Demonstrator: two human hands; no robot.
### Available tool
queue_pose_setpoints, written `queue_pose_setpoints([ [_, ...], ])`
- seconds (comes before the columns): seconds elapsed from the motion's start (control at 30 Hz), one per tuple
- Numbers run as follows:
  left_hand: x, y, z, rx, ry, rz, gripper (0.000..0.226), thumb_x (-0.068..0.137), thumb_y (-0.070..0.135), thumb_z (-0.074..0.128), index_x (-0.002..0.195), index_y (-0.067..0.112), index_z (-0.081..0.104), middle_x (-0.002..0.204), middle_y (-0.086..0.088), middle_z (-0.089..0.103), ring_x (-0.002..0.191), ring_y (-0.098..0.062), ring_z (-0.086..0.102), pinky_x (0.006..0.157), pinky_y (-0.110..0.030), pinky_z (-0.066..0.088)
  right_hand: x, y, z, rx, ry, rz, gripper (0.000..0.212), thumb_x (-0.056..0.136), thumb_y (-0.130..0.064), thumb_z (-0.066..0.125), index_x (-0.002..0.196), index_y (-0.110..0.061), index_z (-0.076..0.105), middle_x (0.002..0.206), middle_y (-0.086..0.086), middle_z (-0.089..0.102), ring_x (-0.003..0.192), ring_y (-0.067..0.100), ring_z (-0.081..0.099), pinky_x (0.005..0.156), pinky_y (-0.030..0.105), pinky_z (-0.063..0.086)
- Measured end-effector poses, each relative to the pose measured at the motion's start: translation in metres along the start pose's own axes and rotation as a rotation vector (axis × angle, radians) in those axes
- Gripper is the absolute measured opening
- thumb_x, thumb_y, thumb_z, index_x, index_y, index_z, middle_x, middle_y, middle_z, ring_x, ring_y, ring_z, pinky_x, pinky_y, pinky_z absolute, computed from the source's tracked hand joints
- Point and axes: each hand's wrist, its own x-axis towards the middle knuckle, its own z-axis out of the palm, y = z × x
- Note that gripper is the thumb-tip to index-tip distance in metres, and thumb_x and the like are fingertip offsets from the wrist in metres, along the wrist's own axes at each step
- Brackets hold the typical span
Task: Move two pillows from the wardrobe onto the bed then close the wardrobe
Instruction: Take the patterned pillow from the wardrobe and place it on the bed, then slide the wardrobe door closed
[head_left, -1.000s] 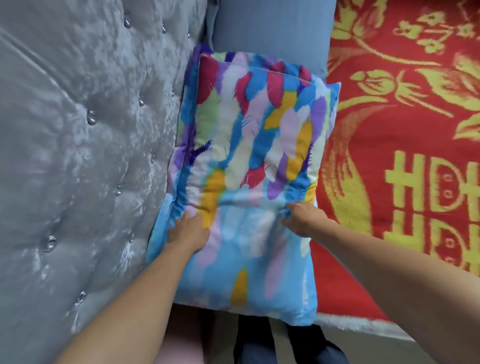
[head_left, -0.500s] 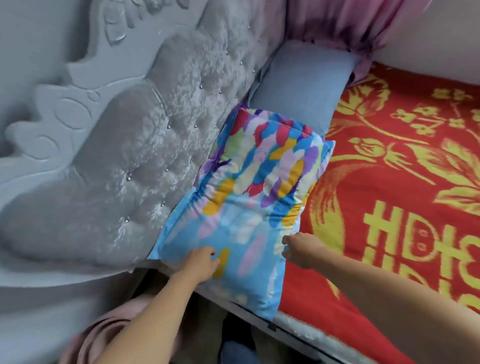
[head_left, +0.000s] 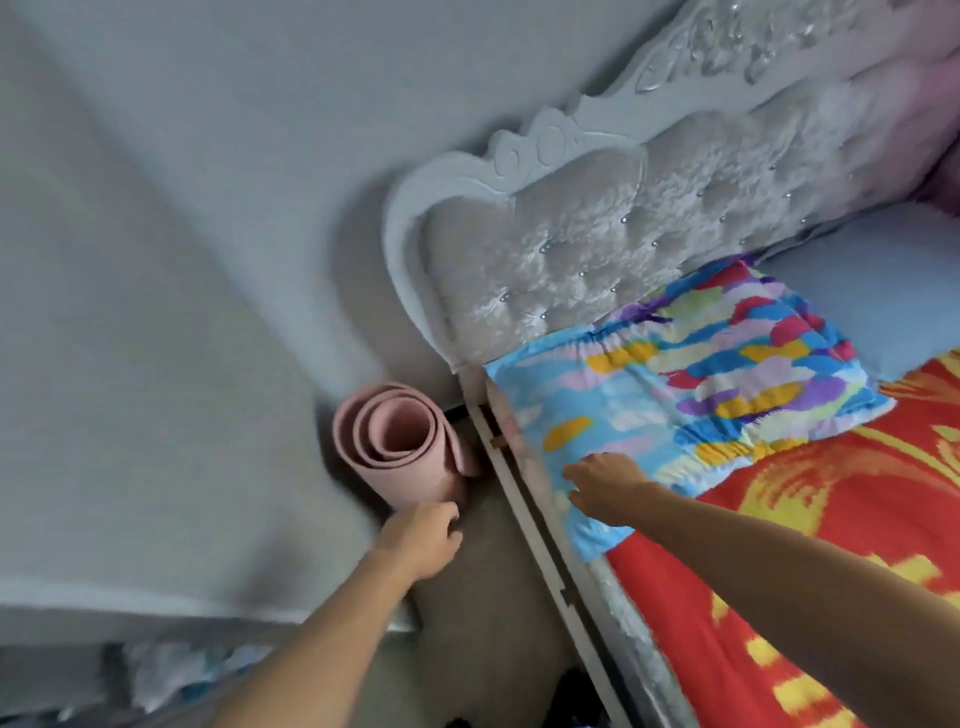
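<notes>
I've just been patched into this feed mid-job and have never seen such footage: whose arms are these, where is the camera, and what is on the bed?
There is no machine: a person wears one camera on the head, looking down at their own bare arms. The right hand rests on a multicoloured pillow lying on the red bedspread, against the tufted headboard. A plain blue pillow lies beyond it. The left hand hangs loose near a rolled pink mat beside the bed; it holds nothing.

A rolled pink mat is standing upright on the floor, just beside the grey wall. A tufted silver headboard (studded with small gems) is rising at the far right, with pink curtain fabric hanging beyond it.
</notes>
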Motion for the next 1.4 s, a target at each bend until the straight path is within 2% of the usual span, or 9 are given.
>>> queue_pose_setpoints([
  [0.27,-0.194,-0.108,0.074,-0.134,0.056,-0.310,0.027,0.089,0.032,0.051,0.109,0.017,0.060,0.116,-0.011,0.065,0.106,-0.031,0.059,0.084,-0.037,0.051,-0.023,-0.175,0.020,-0.177,-0.040,-0.313,0.028,0.093,-0.033,0.041,0.110,-0.017,0.056,0.117,0.011,0.064,0.107,0.032,0.061,0.083,0.038,0.048],
  [0.43,-0.340,-0.171,0.127,-0.180,0.031,-0.512,0.032,0.090,0.031,0.048,0.116,0.015,0.056,0.122,-0.008,0.062,0.112,-0.029,0.057,0.088,-0.035,0.047,-0.074,-0.299,0.045,-0.166,-0.033,-0.436,0.028,0.090,-0.032,0.045,0.110,-0.021,0.061,0.111,0.008,0.068,0.099,0.031,0.064,0.077,0.037,0.050],
  [0.53,-0.426,-0.200,0.148,-0.200,0.052,-0.635,0.030,0.090,0.031,0.048,0.114,0.014,0.056,0.118,-0.009,0.063,0.108,-0.028,0.059,0.086,-0.034,0.049,-0.103,-0.378,0.053,-0.203,-0.006,-0.552,0.033,0.092,-0.035,0.044,0.120,-0.024,0.058,0.118,0.007,0.065,0.105,0.029,0.063,0.083,0.037,0.051],
  [0.7,-0.536,-0.243,0.158,-0.237,0.118,-0.840,0.032,0.089,0.035,0.050,0.116,0.018,0.056,0.118,-0.009,0.064,0.109,-0.027,0.060,0.088,-0.032,0.048,-0.136,-0.499,0.039,-0.271,0.056,-0.707,0.033,0.089,-0.034,0.046,0.118,-0.025,0.058,0.122,0.007,0.064,0.108,0.029,0.062,0.086,0.036,0.050],
  [0.87,-0.597,-0.284,0.155,-0.317,0.234,-0.970,0.034,0.088,0.035,0.051,0.119,0.023,0.057,0.119,-0.008,0.066,0.109,-0.026,0.061,0.088,-0.030,0.049,-0.146,-0.600,0.006,-0.347,0.099,-0.840,0.031,0.089,-0.039,0.043,0.113,-0.027,0.058,0.119,0.006,0.065,0.107,0.028,0.062,0.079,0.034,0.047],
  [1.0,-0.624,-0.331,0.144,-0.359,0.303,-1.015,0.038,0.089,0.038,0.052,0.125,0.026,0.054,0.123,-0.006,0.064,0.112,-0.024,0.060,0.092,-0.030,0.046,-0.130,-0.665,-0.015,-0.396,0.123,-0.912,0.026,0.091,-0.034,0.045,0.112,-0.024,0.057,0.118,0.006,0.064,0.107,0.027,0.060,0.081,0.035,0.045],
  [1.2,-0.644,-0.439,0.105,-0.361,0.402,-1.055,0.037,0.090,0.039,0.051,0.125,0.026,0.053,0.120,-0.005,0.063,0.111,-0.023,0.059,0.094,-0.031,0.045,-0.079,-0.771,-0.034,-0.438,0.157,-0.979,0.034,0.096,-0.035,0.042,0.125,-0.021,0.051,0.129,0.009,0.059,0.116,0.028,0.056,0.093,0.038,0.043],
  [1.4,-0.657,-0.547,0.044,-0.353,0.490,-1.051,0.034,0.090,0.038,0.052,0.121,0.024,0.057,0.115,-0.005,0.066,0.109,-0.022,0.060,0.093,-0.031,0.047,-0.028,-0.888,-0.075,-0.441,0.222,-1.053,0.027,0.094,-0.027,0.044,0.116,-0.017,0.057,0.120,0.009,0.062,0.111,0.028,0.058,0.091,0.039,0.046],
])
